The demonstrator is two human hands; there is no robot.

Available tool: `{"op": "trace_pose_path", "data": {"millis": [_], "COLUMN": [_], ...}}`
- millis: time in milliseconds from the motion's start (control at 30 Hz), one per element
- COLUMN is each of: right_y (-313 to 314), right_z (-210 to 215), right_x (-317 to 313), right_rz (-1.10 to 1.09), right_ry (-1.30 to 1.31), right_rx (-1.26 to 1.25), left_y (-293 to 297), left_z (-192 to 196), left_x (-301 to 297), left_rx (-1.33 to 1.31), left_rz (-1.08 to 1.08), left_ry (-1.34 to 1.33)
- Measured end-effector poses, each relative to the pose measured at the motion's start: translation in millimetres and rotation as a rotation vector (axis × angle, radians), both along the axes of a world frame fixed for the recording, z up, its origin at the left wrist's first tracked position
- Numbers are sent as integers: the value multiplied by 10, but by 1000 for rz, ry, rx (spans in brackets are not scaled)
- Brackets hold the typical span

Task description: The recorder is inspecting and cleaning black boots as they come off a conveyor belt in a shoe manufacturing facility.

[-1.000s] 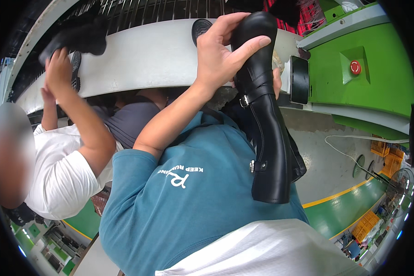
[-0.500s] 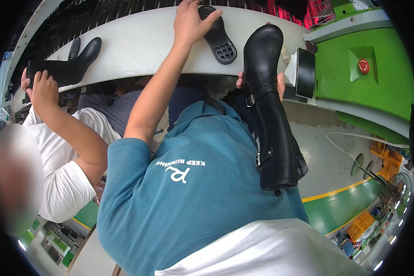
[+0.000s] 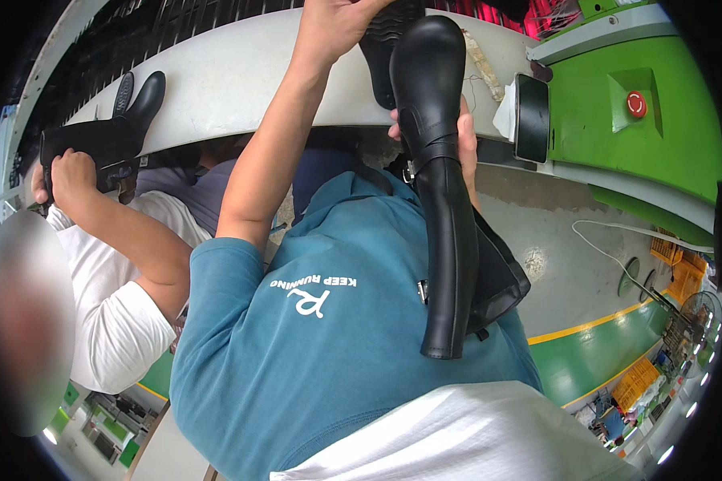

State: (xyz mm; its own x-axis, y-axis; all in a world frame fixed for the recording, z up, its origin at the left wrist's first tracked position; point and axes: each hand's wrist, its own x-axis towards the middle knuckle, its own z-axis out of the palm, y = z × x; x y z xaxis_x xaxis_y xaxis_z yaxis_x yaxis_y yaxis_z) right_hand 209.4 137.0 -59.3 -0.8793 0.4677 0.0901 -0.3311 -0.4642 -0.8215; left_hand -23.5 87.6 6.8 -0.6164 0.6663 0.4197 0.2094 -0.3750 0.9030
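Note:
A tall black boot [image 3: 440, 240] with buckled straps hangs toe-up in front of my teal shirt. My right hand [image 3: 467, 140] grips it around the ankle from behind, with fingertips showing on both sides. The boot's shaft spreads open at its lower end. My left hand [image 3: 337, 28] pinches a black shoe sole [image 3: 377, 64] by its upper part, above the white worktable [image 3: 217, 76]; some of its fingers are cut off by the top edge. The sole stands right beside the boot's toe, partly hidden by it. I cannot tell whether the two touch.
At left, a co-worker in white holds another black boot [image 3: 72, 144], with a sole [image 3: 123, 94] near it. A green machine [image 3: 594, 112] with a red button stands at right. A black holder [image 3: 531, 119] and a pale stick-like thing [image 3: 481, 64] lie near it.
My right hand has brought the boot left and up, turning its shaft so the opening spreads. My left hand has shifted the sole up and right, closer to the boot's toe.

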Motion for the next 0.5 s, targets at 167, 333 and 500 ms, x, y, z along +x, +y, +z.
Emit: {"op": "trace_pose_path", "data": {"millis": [167,333,500], "right_y": [-92,-129,-165], "right_z": [93,96,158], "right_x": [-96,-102,-79], "right_rz": [-31,-39,-33], "right_ry": [-32,-24,-46], "right_rx": [33,60,71], "left_y": [-163,-380,-499], "left_z": [101,241,382], "left_x": [187,360,524], "left_rx": [146,-47,-89], "left_rz": [-167,-116,-107], "left_ry": [12,-115,28]}}
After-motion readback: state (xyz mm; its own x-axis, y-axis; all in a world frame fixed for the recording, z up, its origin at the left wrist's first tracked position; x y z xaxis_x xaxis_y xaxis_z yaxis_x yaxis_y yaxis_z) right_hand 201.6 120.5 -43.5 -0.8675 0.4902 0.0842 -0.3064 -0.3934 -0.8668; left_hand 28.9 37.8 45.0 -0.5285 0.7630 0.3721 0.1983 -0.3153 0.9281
